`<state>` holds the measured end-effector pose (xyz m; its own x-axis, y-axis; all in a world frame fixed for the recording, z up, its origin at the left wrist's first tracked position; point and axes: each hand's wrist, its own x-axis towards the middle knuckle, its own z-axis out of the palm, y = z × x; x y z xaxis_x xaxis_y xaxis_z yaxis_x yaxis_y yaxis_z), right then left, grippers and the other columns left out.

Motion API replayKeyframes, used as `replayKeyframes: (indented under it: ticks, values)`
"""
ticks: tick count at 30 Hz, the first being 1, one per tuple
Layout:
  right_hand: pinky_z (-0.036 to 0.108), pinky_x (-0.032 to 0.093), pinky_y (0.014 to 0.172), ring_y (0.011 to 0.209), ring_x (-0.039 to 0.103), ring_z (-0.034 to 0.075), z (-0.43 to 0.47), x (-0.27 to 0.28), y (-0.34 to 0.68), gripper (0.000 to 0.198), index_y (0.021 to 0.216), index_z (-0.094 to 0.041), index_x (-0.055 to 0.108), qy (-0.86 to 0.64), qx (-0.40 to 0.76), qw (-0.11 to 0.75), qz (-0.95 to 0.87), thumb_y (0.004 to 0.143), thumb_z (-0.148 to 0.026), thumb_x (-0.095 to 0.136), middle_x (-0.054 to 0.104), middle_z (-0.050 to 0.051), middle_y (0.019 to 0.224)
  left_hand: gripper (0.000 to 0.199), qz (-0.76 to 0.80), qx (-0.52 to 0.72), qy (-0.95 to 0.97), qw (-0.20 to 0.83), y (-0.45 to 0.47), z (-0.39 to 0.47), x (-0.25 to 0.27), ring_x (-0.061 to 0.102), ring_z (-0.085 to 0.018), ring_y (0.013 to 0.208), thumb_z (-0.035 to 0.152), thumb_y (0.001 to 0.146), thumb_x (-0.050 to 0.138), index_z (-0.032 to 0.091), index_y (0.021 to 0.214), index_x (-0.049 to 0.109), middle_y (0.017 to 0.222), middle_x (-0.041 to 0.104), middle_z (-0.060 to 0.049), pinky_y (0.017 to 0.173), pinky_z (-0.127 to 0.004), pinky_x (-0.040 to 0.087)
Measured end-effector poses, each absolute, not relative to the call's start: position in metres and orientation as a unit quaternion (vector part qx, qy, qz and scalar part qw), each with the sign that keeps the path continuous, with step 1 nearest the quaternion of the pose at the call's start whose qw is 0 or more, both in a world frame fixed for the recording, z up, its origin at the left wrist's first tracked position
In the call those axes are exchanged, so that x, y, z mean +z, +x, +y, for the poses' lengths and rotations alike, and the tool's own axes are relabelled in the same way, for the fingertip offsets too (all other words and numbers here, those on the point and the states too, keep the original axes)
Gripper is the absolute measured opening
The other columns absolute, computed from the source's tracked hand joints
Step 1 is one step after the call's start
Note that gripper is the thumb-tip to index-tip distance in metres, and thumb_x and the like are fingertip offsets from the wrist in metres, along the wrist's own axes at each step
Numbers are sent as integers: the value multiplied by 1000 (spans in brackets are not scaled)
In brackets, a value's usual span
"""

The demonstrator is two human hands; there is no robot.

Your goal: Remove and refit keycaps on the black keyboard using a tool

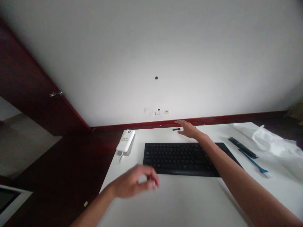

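A black keyboard [175, 157] lies on the white table, partly covered by my right forearm. Beyond its far edge, my right hand [188, 129] reaches out with thumb and fingers apart. A small black object [176, 129] sits right by those fingers; its kind is too small to make out. My left hand [138, 181] hovers in front of the keyboard's near left corner, slightly blurred. Its fingers curl round to the thumb in a pinch, and anything between the tips cannot be made out.
At the table's left edge lies a white power bank [126, 141] with a short cable. To the right are a flat black strip [242, 147], a blue-handled brush [254, 162] and a crumpled white plastic bag [272, 142]. Wall sockets [162, 112] show behind the table.
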<state>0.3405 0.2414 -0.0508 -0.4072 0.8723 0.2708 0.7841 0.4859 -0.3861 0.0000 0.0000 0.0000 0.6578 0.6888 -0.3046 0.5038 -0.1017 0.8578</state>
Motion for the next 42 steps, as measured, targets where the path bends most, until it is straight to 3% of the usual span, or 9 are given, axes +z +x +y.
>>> replayKeyframes:
  ticks: [3,5,8,14,19,28,35,42]
  values:
    - [47,50,108,125,65,35,244,-77,343,56,137,-15,65,-493,103,219,-836,82,-13,75,69,17,135,30,466,355,747,316,15,71,-2,64,-20,97,43,101,51,18,100,68,101,70,-7,92,-34,50]
    - [48,49,110,127,64,34,246,-82,341,53,135,-19,67,-485,102,223,-839,83,-14,73,69,14,136,21,464,392,767,207,21,99,-13,63,-22,101,37,98,57,20,103,68,105,70,-7,95,-37,48]
    - [48,50,110,126,65,33,249,-81,337,49,133,-20,69,-471,103,228,-846,85,-15,71,71,13,135,22,446,378,799,141,24,113,-34,61,-24,112,36,96,62,23,114,68,115,69,-7,103,-42,47]
    - [45,51,108,120,69,30,246,-79,336,38,123,-18,74,-454,102,229,-855,86,-12,69,75,12,127,27,453,397,779,173,15,108,-67,61,-24,119,40,100,58,24,120,67,121,67,-8,108,-44,47]
    - [42,54,105,115,72,29,243,-75,336,34,119,-18,76,-453,99,225,-857,86,-12,69,76,11,123,31,460,403,753,243,10,113,-77,65,-22,112,44,101,56,23,122,67,123,67,-9,101,-40,53]
    - [43,55,102,107,73,30,245,-74,334,21,103,-18,82,-449,76,212,-865,88,-13,69,80,11,110,28,458,399,757,242,12,113,-76,64,-23,116,43,101,57,23,117,68,121,68,-9,105,-42,51]
    - [42,56,99,112,69,31,238,-67,330,23,101,-21,82,-448,68,231,-861,84,-9,71,81,8,105,39,476,402,748,230,9,117,-85,65,-22,109,43,100,58,25,134,59,121,67,-8,101,-42,53]
    - [35,59,89,90,75,22,224,-33,325,23,106,-21,80,-438,117,259,-853,88,-13,68,81,6,105,36,470,397,753,235,9,115,-82,65,-22,112,43,100,58,25,131,61,124,67,-9,102,-42,53]
